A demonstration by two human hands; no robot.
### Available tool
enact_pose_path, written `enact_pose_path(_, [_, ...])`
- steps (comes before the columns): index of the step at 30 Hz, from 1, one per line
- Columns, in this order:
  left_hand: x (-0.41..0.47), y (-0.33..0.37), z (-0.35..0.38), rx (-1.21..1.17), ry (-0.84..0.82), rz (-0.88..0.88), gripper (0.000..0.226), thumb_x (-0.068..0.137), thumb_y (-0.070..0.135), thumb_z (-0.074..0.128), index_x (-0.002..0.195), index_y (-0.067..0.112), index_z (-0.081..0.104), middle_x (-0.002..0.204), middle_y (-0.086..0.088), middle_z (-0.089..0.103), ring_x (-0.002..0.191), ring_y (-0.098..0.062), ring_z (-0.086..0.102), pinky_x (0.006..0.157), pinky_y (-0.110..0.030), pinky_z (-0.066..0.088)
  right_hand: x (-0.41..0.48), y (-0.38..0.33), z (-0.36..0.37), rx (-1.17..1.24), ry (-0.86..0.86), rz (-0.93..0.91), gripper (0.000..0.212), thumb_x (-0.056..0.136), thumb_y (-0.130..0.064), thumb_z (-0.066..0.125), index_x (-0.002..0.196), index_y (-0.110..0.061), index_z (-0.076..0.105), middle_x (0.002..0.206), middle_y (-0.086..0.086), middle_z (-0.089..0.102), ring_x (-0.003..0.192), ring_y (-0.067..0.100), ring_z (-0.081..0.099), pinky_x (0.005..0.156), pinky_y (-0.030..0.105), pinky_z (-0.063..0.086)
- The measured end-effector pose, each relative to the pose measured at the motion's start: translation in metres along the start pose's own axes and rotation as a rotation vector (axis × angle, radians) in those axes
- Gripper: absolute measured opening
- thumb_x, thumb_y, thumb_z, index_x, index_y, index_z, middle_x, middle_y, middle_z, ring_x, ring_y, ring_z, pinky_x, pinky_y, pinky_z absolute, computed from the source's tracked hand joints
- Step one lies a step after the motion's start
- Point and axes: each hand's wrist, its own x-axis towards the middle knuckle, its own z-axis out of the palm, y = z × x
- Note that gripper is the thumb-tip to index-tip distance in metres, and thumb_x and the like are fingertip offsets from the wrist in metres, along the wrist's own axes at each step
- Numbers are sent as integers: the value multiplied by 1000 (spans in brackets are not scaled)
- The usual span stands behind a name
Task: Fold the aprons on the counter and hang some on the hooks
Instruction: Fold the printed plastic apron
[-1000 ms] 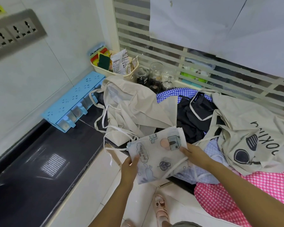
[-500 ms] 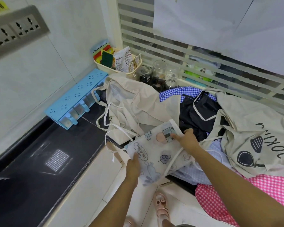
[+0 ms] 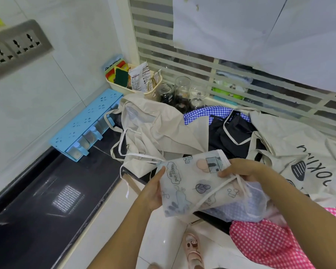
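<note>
black counter (image 3: 47, 191) lay heaped with loose aprons (image 3: 163, 131); none hung, no hooks in view. we judged one printed apron (image 3: 190, 183) nearly folded, held over the counter's edge. our left hand (image 3: 153, 193) gripped its left side, thumb on top; our right hand (image 3: 242, 169) pinched its upper right corner.

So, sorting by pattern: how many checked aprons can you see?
3: blue check apron at back by the glasses; pale blue one under the printed apron; pink one lower right. Others may be buried.
</note>
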Motion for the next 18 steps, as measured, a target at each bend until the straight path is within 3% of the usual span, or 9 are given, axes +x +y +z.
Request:
enact_pose_path(4, [8, 5, 13, 99, -22, -38, 46, 85, 30, 60, 124, 5, 61, 125, -19, 62, 116, -33, 59, 99, -48, 45, -28, -7, -11, -196, -85, -47, 26, 83, 3, 67, 107, -6, 65, 102, 8, 73, 91, 20, 70, 78, 29, 57])
enact_pose_path(6, [8, 19, 27, 229, -35, -10, 42, 80, 17, 65, 120, 2, 62, 118, -21, 65, 109, -33, 63, 96, -48, 49, -41, -16, -21, -264, -20, -173, 26, 86, -4, 66, 110, -11, 64, 106, 3, 72, 95, 16, 69, 85, 26, 54])
enact_pose_path(8, [5, 43, 49, 350, -72, 98, 31, 78, 5, 66, 109, 2, 65, 108, -20, 69, 98, -32, 67, 90, -46, 53, -52, -28, -33, -234, 144, -337, 31, 83, -9, 71, 113, -16, 64, 107, 2, 71, 100, 19, 67, 94, 35, 50])
enact_pose_path(11, [-12, 88, 94, 732, -5, 464, 14, 79, -1, 72, 83, 10, 64, 82, -5, 70, 77, -13, 67, 75, -28, 55, -80, -56, -45, -268, 407, -572, 21, 77, -3, 75, 90, -19, 68, 92, 4, 69, 82, 10, 63, 81, 28, 48])
enact_pose_path(13, [-26, 109, 122, 1029, 90, 800, 20, 78, 1, 74, 73, 16, 62, 69, 8, 62, 61, 1, 57, 59, -15, 44, -98, -77, -49, -377, 591, -710, 19, 77, -4, 74, 78, -22, 66, 82, -4, 66, 74, 7, 58, 68, 22, 43])
enact_pose_path(16, [-39, 117, 146, 1325, 34, 1305, 11, 83, 1, 64, 87, 11, 66, 79, 6, 60, 72, -2, 53, 67, -11, 40, -108, -97, -58, -599, 951, -946, 10, 78, -4, 71, 81, -13, 68, 79, 0, 65, 78, 21, 55, 65, 30, 40])
enact_pose_path(18, [-28, 105, 142, 1497, -54, 1541, 23, 81, 4, 49, 96, 16, 60, 90, -4, 60, 84, -13, 49, 77, -21, 39, -101, -93, -68, -722, 1109, -1017, 8, 75, -3, 63, 78, -10, 66, 79, 5, 65, 79, 26, 52, 65, 34, 40])
